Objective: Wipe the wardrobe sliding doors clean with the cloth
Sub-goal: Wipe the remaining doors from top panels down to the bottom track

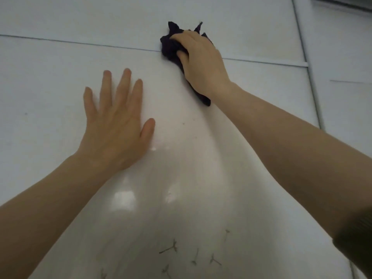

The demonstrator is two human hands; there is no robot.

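A glossy white wardrobe sliding door (pixel 50 81) fills the view. My right hand (pixel 201 61) presses a dark, bunched cloth (pixel 171 47) against the door, right on a thin horizontal seam (pixel 80 42). One end of the cloth hangs below my wrist. My left hand (pixel 116 125) lies flat on the door to the lower left of the cloth, with its fingers spread and nothing in it.
A vertical metal door edge (pixel 308 63) runs down the right side, with another white panel (pixel 342 57) beyond it. Small dark printed marks (pixel 171 247) show low on the door. Light reflections gleam on the lower middle of the panel.
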